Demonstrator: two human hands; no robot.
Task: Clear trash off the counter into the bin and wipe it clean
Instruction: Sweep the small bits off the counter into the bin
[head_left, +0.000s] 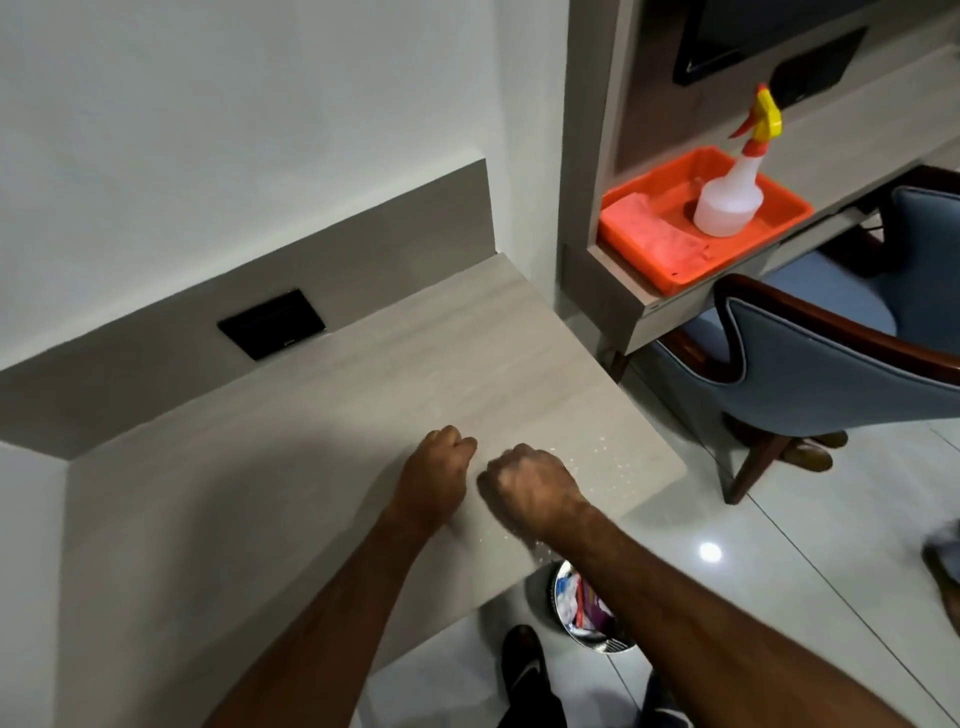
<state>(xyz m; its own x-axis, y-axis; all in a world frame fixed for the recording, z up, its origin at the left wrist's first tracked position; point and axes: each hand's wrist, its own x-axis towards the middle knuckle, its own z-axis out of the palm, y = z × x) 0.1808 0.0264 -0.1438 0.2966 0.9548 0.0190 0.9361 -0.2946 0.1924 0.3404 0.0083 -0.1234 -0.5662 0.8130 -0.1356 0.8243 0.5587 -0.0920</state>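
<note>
The pale wood-grain counter (363, 395) has small white crumbs (602, 457) scattered near its right front corner. My left hand (441, 462) rests on the counter with its fingers curled into a fist. My right hand (530, 483) is right beside it, also curled shut, knuckles down near the crumbs. I cannot see anything held in either hand. Below the counter's front edge stands a round metal bin (582, 608) with coloured wrappers inside, partly hidden by my right forearm.
An orange tray (779, 208) on a shelf at the back right holds a white spray bottle (732, 192) with a yellow-red trigger and a folded orange cloth (649, 234). A blue armchair (831, 364) stands right of the counter. A black socket plate (272, 325) sits on the backsplash.
</note>
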